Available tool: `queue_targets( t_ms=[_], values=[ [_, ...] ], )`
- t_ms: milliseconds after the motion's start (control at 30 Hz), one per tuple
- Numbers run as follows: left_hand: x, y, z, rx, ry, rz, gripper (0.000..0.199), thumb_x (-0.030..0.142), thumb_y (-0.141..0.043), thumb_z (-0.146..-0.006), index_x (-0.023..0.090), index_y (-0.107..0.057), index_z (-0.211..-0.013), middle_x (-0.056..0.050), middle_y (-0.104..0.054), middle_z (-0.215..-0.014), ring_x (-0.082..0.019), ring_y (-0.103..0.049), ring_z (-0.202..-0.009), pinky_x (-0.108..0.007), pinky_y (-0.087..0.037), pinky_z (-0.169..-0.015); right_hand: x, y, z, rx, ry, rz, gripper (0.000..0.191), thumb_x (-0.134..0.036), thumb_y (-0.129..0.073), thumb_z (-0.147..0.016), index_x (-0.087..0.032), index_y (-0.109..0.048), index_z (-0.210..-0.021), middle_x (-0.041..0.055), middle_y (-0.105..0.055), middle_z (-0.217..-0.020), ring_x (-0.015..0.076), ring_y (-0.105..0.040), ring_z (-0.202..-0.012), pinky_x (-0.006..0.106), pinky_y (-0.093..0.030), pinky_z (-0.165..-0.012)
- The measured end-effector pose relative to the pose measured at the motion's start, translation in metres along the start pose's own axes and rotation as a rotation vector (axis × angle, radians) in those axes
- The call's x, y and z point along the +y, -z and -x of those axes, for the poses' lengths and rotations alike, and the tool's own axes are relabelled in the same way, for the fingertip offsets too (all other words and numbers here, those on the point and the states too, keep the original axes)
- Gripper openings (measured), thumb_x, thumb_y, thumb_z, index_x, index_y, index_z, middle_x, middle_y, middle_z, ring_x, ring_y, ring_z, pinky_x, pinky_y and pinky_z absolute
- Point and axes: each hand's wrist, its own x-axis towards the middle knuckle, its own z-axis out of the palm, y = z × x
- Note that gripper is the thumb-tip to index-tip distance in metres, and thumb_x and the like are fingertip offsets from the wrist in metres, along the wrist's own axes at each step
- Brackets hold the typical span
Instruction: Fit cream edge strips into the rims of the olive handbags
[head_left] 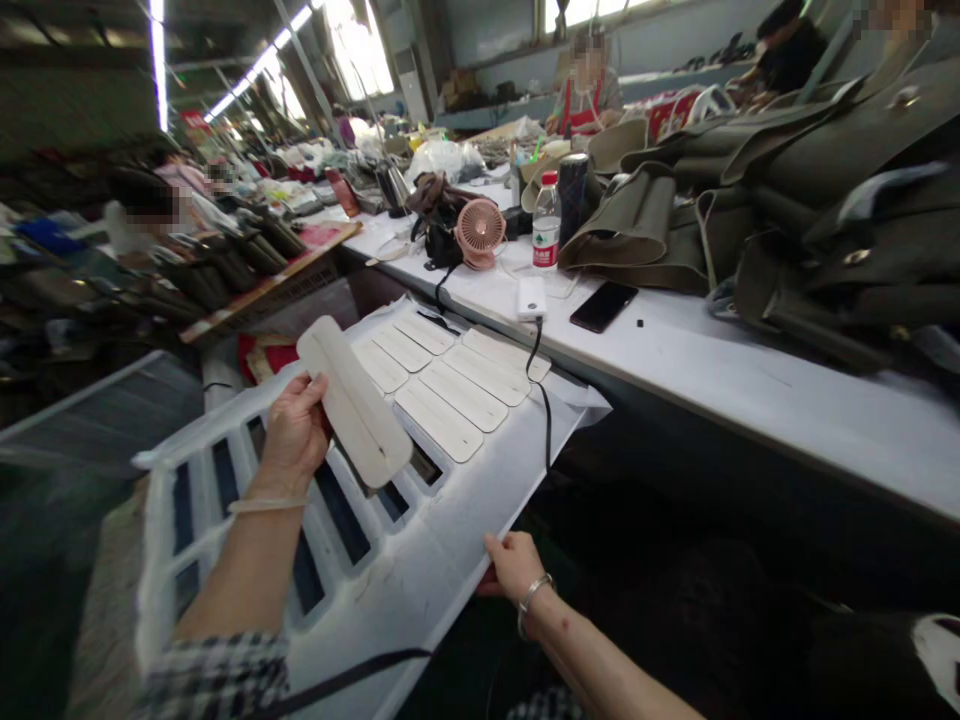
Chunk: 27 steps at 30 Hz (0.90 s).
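My left hand (295, 432) is closed on one end of a long, pale, round-cornered panel (356, 405), tilted up above the white-covered board. Near the panel's far end is a short dark slit. My right hand (517, 567) pinches the near edge of the white sheet (450, 530), thumb on top and fingers partly hidden below. Several similar pale panels (439, 425) lie flat in rows on the sheet's far part. Its left part has long openings with dark strips (341, 515) showing in them. Part of that area is hidden behind my left forearm.
Beyond the sheet runs a white bench with a phone (604, 306), a white power bank (532, 298), a pink fan (481, 232) and a water bottle (547, 225). A black cord (546, 400) hangs onto the sheet. Dark green bags (810, 190) are heaped at right. Other people sit farther back.
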Motion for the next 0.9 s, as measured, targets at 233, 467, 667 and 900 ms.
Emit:
queue_targets(
  t_ms=[233, 467, 667, 900],
  values=[
    [-0.004, -0.104, 0.106, -0.471, -0.045, -0.417, 0.037, 0.034, -0.072, -0.080, 0.022, -0.052, -0.109, 0.008, -0.065, -0.056, -0.013, -0.056, -0.035, -0.019, -0.045, -0.033, -0.090, 0.090, 0.083, 0.206, 0.429, 0.057, 0.050, -0.057, -0.050, -0.092, -0.016, -0.062, -0.119, 0.0113, -0.070, -0.106, 0.0197, -0.069, -0.085, 0.028, -0.058, -0.068],
    [-0.013, -0.235, 0.215, -0.968, 0.089, -0.170, 0.035, 0.032, -0.068, -0.085, 0.023, -0.043, -0.107, 0.005, -0.069, -0.070, -0.015, -0.065, -0.048, -0.022, -0.055, -0.042, -0.156, 0.179, 0.190, 0.561, 0.680, 0.499, 0.115, -0.043, -0.089, -0.058, -0.016, -0.029, -0.152, 0.0163, -0.040, -0.149, 0.0340, -0.042, -0.133, 0.052, -0.042, -0.109],
    [-0.010, -0.306, 0.283, -1.328, 0.185, 0.116, 0.036, 0.035, -0.068, -0.087, 0.025, -0.043, -0.112, 0.001, -0.069, -0.089, -0.014, -0.070, -0.067, -0.023, -0.059, -0.057, -0.128, 0.251, 0.257, 0.746, 0.608, 0.385, 0.109, -0.041, -0.086, -0.061, -0.022, -0.029, -0.151, 0.0128, -0.051, -0.138, 0.0300, -0.055, -0.116, 0.048, -0.052, -0.094],
    [-0.006, -0.331, 0.322, -1.654, 0.142, 0.133, 0.064, 0.043, -0.078, -0.077, 0.029, -0.047, -0.132, -0.004, -0.063, -0.108, -0.013, -0.066, -0.072, -0.026, -0.056, -0.063, -0.094, 0.323, 0.345, 0.973, 0.647, 0.481, 0.101, -0.036, -0.085, -0.063, -0.028, -0.033, -0.149, 0.0077, -0.059, -0.123, 0.0288, -0.055, -0.113, 0.043, -0.053, -0.085]
  ],
)
